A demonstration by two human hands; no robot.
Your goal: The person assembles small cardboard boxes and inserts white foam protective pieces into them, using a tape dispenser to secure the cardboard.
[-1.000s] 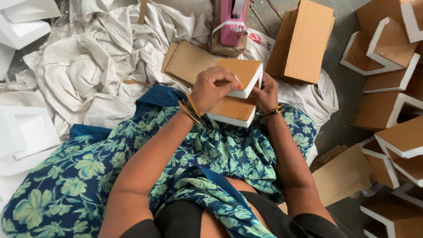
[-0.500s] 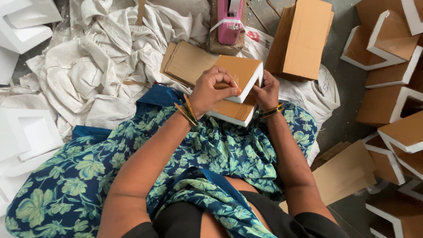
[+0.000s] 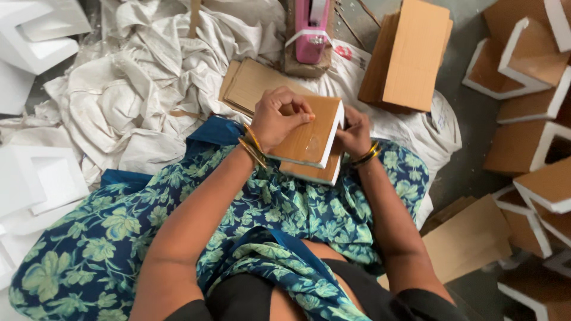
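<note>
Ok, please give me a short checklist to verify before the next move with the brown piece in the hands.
1. Left hand presses on top of the brown-faced foam piece: ok.
2. Right hand grips its right edge: ok.
3. Piece rests on the second piece beneath, on the lap: ok.
4. Edges of the two pieces aligned: not ok, the upper one sits askew.
5. Pink tape dispenser is nearby: ok.
6. Tape on the joint: cannot tell.

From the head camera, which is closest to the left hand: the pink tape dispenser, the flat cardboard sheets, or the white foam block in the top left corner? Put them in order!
From the left hand:
1. Flat cardboard sheets, lying just above the hand.
2. Pink tape dispenser, farther up, near the top middle.
3. White foam block, far off in the top left corner.
</note>
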